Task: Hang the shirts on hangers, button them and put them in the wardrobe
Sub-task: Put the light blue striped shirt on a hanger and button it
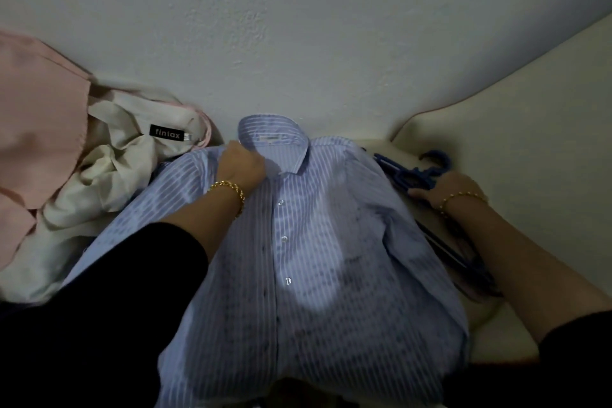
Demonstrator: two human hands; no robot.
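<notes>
While left grip (240,166) pinches shirt (314,258) at collar, right grip (453,187) holds hangers (395,166).

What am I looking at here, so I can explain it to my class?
This is one picture from a camera worn on a person's head, looking down at their own two hands. A blue striped shirt lies front-up on a cream surface. The left hand grips it beside the collar. The right hand rests on blue hangers; whether it grips them is hidden. A cream garment and a pink garment lie at the left.
</notes>
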